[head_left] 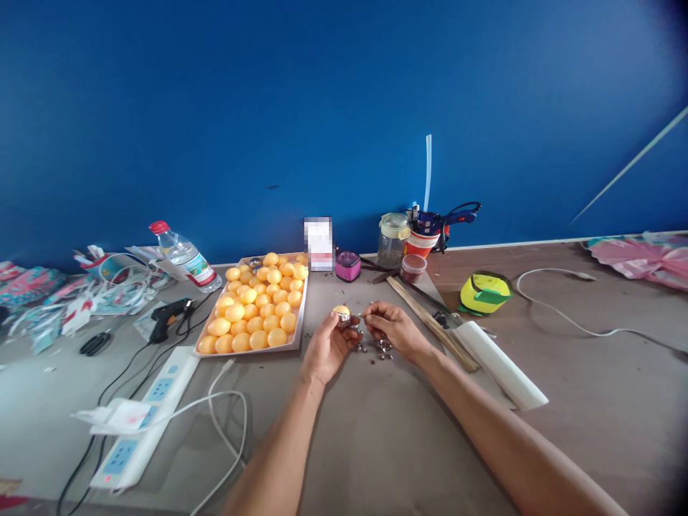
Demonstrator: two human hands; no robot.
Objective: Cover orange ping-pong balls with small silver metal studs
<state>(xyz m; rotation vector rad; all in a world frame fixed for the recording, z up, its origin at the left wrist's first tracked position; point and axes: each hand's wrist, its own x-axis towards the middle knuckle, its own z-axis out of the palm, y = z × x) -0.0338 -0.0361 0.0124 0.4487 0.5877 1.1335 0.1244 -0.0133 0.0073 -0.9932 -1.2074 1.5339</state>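
Note:
My left hand point(327, 345) is closed around a small orange ball point(340, 312) with a shiny metal piece at its lower side. My right hand point(393, 328) is pinched just to the right of the ball, fingertips close to it; what they pinch is too small to name. Several small dark and silver bits point(376, 350) lie on the table under both hands. A shallow tray point(297, 337) full of several orange balls point(256, 307) sits just left of my left hand.
Left: a white power strip point(140, 416) with cables, a black glue gun point(169, 315), scissors point(95, 344), a tilted water bottle point(185, 256). Behind: a pink box point(347, 266), jars and a cup of tools point(422, 236). Right: wooden sticks point(430, 322), a white roll point(499, 364), a yellow-green object point(484, 292), a white cable.

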